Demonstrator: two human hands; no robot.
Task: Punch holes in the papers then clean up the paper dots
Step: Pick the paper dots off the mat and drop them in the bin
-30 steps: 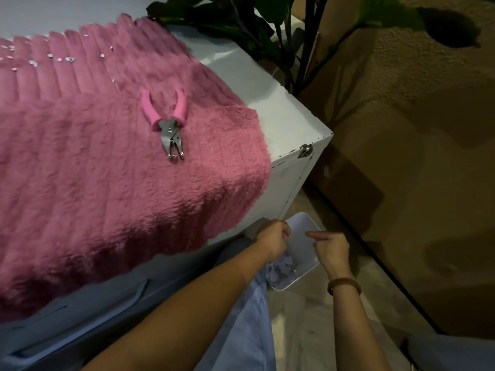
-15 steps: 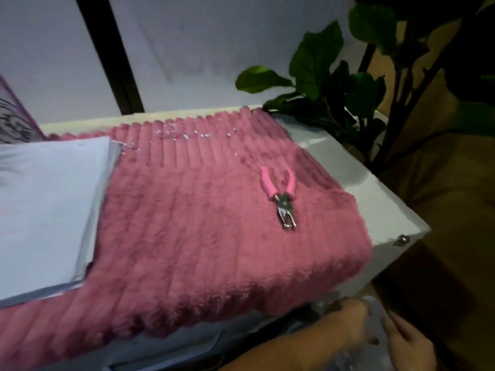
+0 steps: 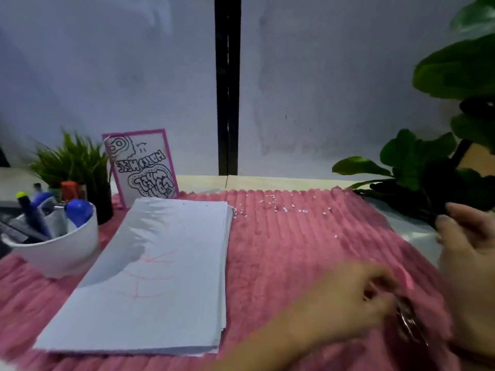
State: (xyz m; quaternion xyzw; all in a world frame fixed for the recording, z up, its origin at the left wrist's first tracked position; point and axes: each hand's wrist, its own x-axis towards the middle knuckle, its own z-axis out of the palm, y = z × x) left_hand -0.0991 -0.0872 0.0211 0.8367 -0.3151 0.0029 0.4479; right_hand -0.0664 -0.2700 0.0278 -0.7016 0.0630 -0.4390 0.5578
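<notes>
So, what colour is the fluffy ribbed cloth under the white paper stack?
Pink; the fluffy ribbed cloth shows clearly in the head view.

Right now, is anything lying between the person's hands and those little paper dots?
Nothing visible does. Only bare pink blanket separates the left hand and right hand from the paper dots; the paper stack lies aside.

- One camera sits on the person's head, close above the pink mat.
- It looks forward and a little down, toward the wall at 12 o'clock.
- The papers lie at 8 o'clock.
</notes>
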